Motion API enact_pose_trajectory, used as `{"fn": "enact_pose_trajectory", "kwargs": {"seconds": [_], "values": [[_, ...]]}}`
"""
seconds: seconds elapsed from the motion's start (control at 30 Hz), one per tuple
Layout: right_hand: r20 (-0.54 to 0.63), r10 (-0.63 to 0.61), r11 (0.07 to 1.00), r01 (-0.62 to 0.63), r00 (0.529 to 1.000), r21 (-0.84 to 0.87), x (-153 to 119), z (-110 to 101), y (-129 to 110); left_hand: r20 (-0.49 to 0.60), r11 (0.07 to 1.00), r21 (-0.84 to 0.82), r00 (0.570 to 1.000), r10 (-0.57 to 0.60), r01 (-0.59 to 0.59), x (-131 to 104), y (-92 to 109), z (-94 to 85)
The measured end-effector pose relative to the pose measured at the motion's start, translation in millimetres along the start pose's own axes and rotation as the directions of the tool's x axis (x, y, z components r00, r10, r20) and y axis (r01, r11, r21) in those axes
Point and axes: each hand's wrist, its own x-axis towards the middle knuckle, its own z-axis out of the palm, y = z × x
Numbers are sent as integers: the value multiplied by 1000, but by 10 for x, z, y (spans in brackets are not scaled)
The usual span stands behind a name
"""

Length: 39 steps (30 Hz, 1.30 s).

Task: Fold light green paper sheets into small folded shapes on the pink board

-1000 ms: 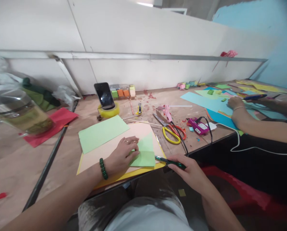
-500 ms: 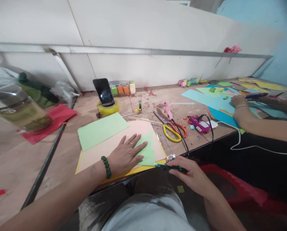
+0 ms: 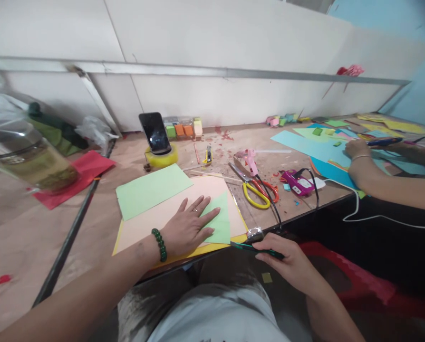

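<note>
My left hand (image 3: 187, 225) lies flat with fingers spread, pressing on a light green paper piece (image 3: 222, 218). A ring and a green bead bracelet (image 3: 159, 245) are on it. Beneath the green piece lies a pale pink sheet (image 3: 144, 232), with a yellow sheet (image 3: 193, 256) showing at its edges. My right hand (image 3: 280, 256), at the table's front edge, is closed around a slim dark green tool (image 3: 246, 246); its exact kind is unclear. The tool's tip is at the green piece's lower right corner. Another light green sheet (image 3: 151, 190) overlaps the pink one at upper left.
Scissors (image 3: 257, 192), a pink glue gun (image 3: 250, 161), a purple power strip (image 3: 298, 183) and a yellow cutter (image 3: 207, 155) lie beyond. A phone (image 3: 154, 133) leans on a tape roll (image 3: 162, 157). At left stands a jar (image 3: 30, 161). A co-worker's arm (image 3: 369, 175) reaches over coloured paper at right.
The view has shifted slightly. Both hands keep nearly the same place; the tool's tip stays by the green piece's corner, with the right hand a touch farther right.
</note>
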Motion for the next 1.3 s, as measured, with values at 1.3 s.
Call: {"fn": "enact_pose_trajectory", "kwargs": {"seconds": [1.3], "values": [[-50,-52,998,50,997,-39,46,180,-19,-3,991,42,992,127,-126,-163,-188,-280]]}}
